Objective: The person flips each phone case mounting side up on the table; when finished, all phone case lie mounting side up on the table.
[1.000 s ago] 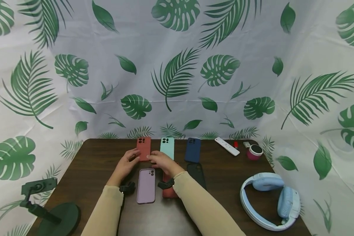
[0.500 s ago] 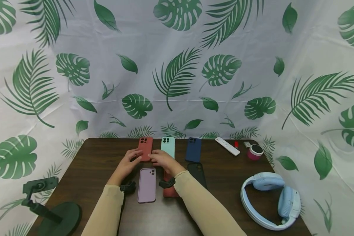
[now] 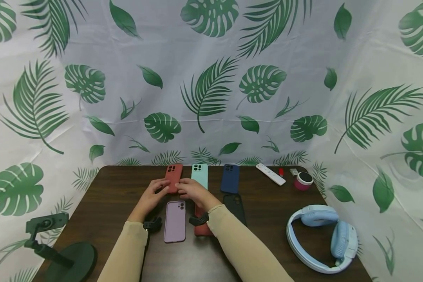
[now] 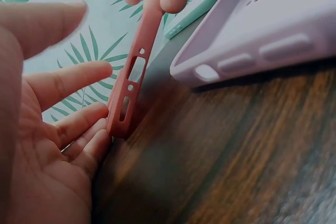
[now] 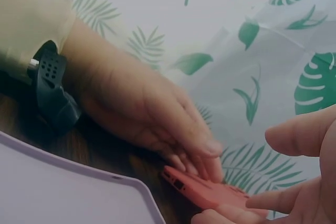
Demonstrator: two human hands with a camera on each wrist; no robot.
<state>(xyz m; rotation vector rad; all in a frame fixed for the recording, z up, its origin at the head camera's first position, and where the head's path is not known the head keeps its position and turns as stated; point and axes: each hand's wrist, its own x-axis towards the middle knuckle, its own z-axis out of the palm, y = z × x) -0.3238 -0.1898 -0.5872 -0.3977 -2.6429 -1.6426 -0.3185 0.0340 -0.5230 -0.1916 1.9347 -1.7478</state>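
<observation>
A coral-red phone case (image 3: 173, 175) lies back up at the rear of the table, slightly tilted, its camera holes at the far end. My left hand (image 3: 154, 196) is at its left edge; in the left wrist view the extended fingertips (image 4: 105, 113) touch the case (image 4: 132, 77), thumb held apart. My right hand (image 3: 194, 192) is at its right edge, fingertips (image 5: 212, 148) against the case (image 5: 202, 190), fingers fairly straight. Nearer lies a lilac phone case (image 3: 174, 221), hollow side up. A mint case (image 3: 199, 175) sits just right of the red one, partly hidden by my right hand.
A navy case (image 3: 230, 178), a black case (image 3: 234, 207) and another red case (image 3: 202, 230) under my right wrist lie on the table. Right are a white remote (image 3: 270, 174), a round pink item (image 3: 303, 181) and blue headphones (image 3: 322, 239). A dark green stand (image 3: 70, 260) stands left.
The coral-red case has turned slightly clockwise, its far end shifting a little to the right. Both hands stay at its sides, almost unmoved.
</observation>
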